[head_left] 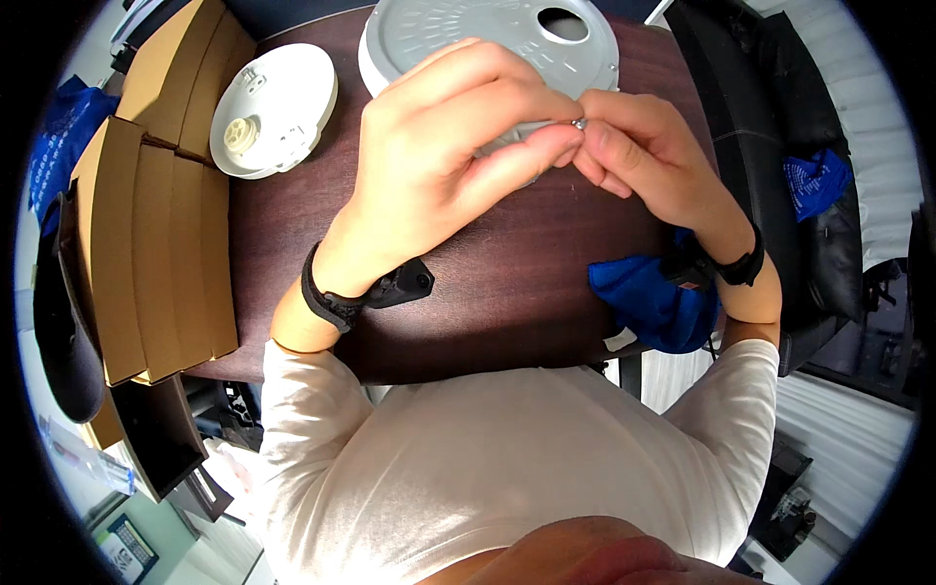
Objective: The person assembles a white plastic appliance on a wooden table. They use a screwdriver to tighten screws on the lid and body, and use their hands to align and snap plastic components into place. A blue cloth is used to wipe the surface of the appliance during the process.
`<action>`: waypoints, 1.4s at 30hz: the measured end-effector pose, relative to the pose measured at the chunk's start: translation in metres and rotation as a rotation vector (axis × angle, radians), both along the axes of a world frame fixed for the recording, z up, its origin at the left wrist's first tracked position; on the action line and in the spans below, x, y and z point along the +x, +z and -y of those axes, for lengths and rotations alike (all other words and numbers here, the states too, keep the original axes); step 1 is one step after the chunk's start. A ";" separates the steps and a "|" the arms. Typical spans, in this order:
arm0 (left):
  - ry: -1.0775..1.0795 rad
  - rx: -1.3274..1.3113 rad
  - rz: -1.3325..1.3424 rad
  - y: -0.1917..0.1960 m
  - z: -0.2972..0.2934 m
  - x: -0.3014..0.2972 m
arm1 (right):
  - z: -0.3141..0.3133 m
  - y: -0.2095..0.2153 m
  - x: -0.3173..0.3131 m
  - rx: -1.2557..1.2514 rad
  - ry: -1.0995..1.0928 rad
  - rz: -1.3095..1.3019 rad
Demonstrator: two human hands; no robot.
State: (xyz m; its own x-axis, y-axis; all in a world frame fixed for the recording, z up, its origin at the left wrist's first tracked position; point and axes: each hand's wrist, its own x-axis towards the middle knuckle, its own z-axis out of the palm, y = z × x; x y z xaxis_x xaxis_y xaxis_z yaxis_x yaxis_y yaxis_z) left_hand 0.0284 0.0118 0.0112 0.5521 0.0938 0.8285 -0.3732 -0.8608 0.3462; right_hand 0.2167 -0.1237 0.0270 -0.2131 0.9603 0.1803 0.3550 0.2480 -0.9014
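My left hand (pixel 448 146) and my right hand (pixel 643 151) meet fingertip to fingertip above the dark brown table (pixel 507 283). Between the fingertips sits a tiny silver metal part (pixel 579 124), like a small screw or nut; both hands pinch it. Right behind the hands lies a large round grey plastic disc (pixel 468 34) with radial ribs and an oval hole, partly hidden by my left hand. Each wrist wears a black strap, and a small black device hangs from the left one.
A round white plastic base (pixel 276 107) lies at the table's back left. Flat brown cardboard boxes (pixel 161 253) are stacked along the left edge. A blue cloth (pixel 648 297) lies under my right forearm. A black chair (pixel 770 146) stands on the right.
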 end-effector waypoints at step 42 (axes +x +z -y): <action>0.115 0.095 -0.278 -0.004 -0.022 -0.004 | -0.032 0.028 -0.002 -0.030 -0.198 0.620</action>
State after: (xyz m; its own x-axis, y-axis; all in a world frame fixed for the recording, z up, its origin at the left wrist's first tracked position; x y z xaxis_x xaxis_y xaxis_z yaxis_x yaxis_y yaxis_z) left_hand 0.0245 0.0334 0.0068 0.7487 0.0978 0.6556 -0.1741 -0.9253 0.3368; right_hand 0.2144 -0.0918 0.0547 -0.0877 0.9947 0.0537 0.8481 0.1028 -0.5198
